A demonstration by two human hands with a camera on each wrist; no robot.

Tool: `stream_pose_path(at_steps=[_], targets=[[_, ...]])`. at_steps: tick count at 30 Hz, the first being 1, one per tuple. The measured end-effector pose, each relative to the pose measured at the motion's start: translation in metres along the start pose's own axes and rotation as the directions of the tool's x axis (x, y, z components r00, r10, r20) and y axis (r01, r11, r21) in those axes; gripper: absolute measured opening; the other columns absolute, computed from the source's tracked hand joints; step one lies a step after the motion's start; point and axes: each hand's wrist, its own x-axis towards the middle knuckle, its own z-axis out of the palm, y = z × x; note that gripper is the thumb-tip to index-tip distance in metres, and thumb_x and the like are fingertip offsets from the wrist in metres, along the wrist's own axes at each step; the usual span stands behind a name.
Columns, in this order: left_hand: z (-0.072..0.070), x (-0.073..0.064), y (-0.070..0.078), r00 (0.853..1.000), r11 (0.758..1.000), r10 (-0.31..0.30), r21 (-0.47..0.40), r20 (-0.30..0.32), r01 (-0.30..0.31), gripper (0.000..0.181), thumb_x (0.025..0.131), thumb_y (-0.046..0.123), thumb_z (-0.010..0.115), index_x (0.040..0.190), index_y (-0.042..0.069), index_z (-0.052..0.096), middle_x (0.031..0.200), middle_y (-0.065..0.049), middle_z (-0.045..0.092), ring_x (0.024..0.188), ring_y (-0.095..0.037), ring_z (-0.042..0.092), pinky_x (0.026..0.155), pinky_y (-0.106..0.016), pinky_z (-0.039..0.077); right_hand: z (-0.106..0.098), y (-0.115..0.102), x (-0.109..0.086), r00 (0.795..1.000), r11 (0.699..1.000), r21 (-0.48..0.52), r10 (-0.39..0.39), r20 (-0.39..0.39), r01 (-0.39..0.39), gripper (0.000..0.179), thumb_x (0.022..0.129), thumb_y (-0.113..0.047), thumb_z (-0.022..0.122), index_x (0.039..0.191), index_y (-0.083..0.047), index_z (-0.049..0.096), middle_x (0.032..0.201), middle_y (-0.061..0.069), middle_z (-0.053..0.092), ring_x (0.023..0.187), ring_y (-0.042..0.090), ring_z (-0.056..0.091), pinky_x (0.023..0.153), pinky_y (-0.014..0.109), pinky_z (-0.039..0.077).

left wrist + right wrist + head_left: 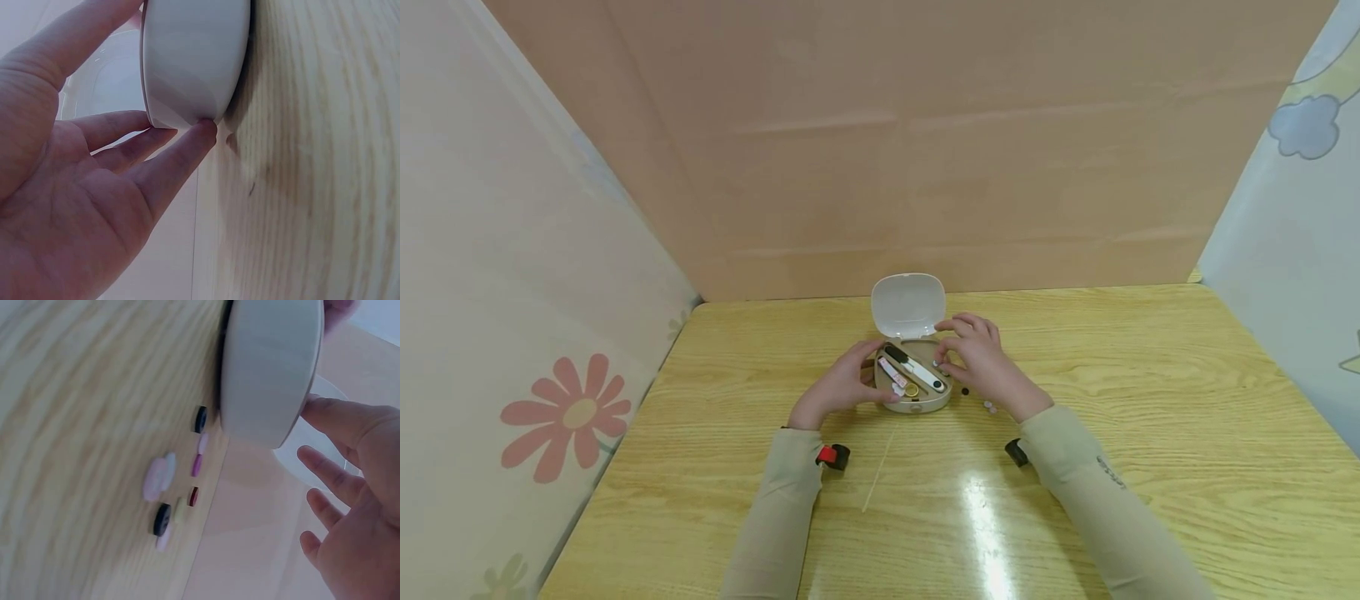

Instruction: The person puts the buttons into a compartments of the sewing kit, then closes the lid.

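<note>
An open white sewing kit case (934, 406) stands on the table in the head view, its lid (908, 304) raised at the back. My left hand (842, 385) grips the case's left side, thumb at the front and fingertips against the outer wall (194, 62). Inside lie white-handled scissors or a similar tool (928, 377) with a dark end, a pink-and-white strip (892, 372) and a round gold-coloured item (912, 389). Over the right compartment, my right hand (981, 360) pinches a small pale button (936, 363); in the right wrist view the rim hides its fingertips.
Several loose buttons lie right of the case, among them a black button (162, 519), a pink button (154, 479) and a dark red button (194, 496). The wooden table (715, 400) meets a peach-coloured panel (925, 167) behind the case.
</note>
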Motion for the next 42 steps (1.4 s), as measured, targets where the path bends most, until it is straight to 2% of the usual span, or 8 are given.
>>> stream_pose_path(at_steps=[14,22,24,28,42], targets=[[-0.0003,-0.0013,0.0028,1.0,1.0,0.01,-0.018,0.004,-0.01,0.088,0.074,0.015,0.084,0.147,0.01,0.036,0.145,-0.013,0.034,0.129,-0.037,0.039,0.101,-0.04,0.043,0.0045,0.0024,0.0007,1.0,1.0,0.0,-0.006,-0.006,0.006,0.01,0.082,-0.011,0.077,0.082,-0.019,0.071,0.13,0.012,0.054,0.129,0.04,0.03,0.106,0.06,0.015],[-0.0006,-0.0017,0.0056,1.0,1.0,0.0,-0.012,0.01,0.0,0.089,0.075,0.013,0.083,0.148,0.009,0.034,0.145,-0.013,0.034,0.129,-0.034,0.04,0.101,-0.037,0.043,0.0057,0.004,0.0,1.0,1.0,-0.003,0.001,0.003,-0.001,0.01,0.083,-0.012,0.076,0.088,-0.019,0.073,0.132,0.011,0.052,0.131,0.039,0.028,0.106,0.06,0.015],[0.0002,0.0004,0.0001,1.0,1.0,0.0,-0.006,0.002,0.0,0.089,0.074,0.014,0.084,0.148,0.011,0.035,0.145,-0.011,0.035,0.129,-0.033,0.041,0.1,-0.035,0.044,0.0058,0.0044,-0.0004,1.0,1.0,-0.001,-0.001,-0.001,0.001,0.01,0.083,-0.012,0.076,0.089,-0.019,0.073,0.132,0.011,0.052,0.131,0.039,0.028,0.106,0.06,0.015],[0.0003,0.0004,-0.0013,1.0,1.0,-0.003,0.003,-0.002,0.003,0.088,0.074,0.016,0.084,0.148,0.012,0.035,0.145,-0.009,0.035,0.129,-0.031,0.042,0.099,-0.033,0.045,0.0056,0.0041,-0.0013,1.0,1.0,0.005,-0.003,-0.005,0.003,0.012,0.082,-0.013,0.077,0.092,-0.018,0.073,0.132,0.011,0.053,0.131,0.038,0.029,0.106,0.06,0.015],[0.0006,0.0004,-0.0033,1.0,1.0,-0.006,0.018,-0.003,0.006,0.09,0.074,0.018,0.084,0.149,0.014,0.034,0.145,-0.007,0.035,0.129,-0.03,0.041,0.1,-0.033,0.044,-0.0027,-0.0002,-0.0054,1.0,1.0,0.004,0.004,-0.028,-0.004,0.01,0.084,-0.015,0.076,0.094,-0.016,0.073,0.133,0.013,0.052,0.131,0.039,0.028,0.106,0.06,0.014]])
